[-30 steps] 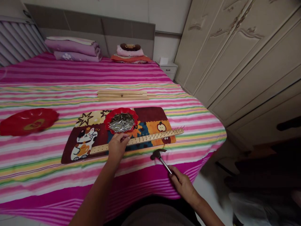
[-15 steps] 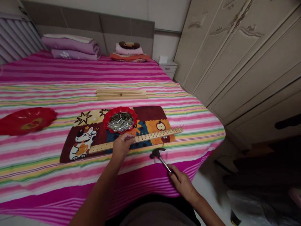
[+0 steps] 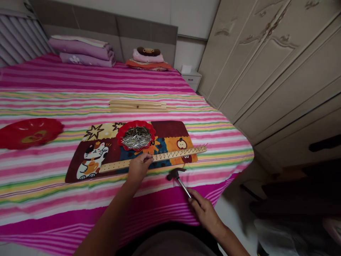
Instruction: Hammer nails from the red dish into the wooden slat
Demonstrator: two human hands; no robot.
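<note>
A long wooden strip [image 3: 117, 165] lies across a patchwork cat mat [image 3: 90, 160] on the striped bed, its right half bristling with upright nails [image 3: 183, 151]. My left hand [image 3: 139, 166] rests on the strip near its middle, fingers pinched together on something too small to make out. Just behind it sits a red scalloped dish [image 3: 136, 135] heaped with nails. My right hand [image 3: 203, 211] grips the handle of a small hammer [image 3: 178, 177], whose head rests on the bedspread just in front of the strip.
More wooden strips [image 3: 138, 106] lie farther back on the bed. A second red dish [image 3: 29, 132] sits at the left. Folded bedding [image 3: 82, 51] and a plush toy [image 3: 148, 52] are by the headboard. Wardrobe doors [image 3: 266, 64] stand close on the right, past the bed's edge.
My left hand moved from the rim of the nail dish down and right onto the strip. The hammer and right hand shifted slightly left.
</note>
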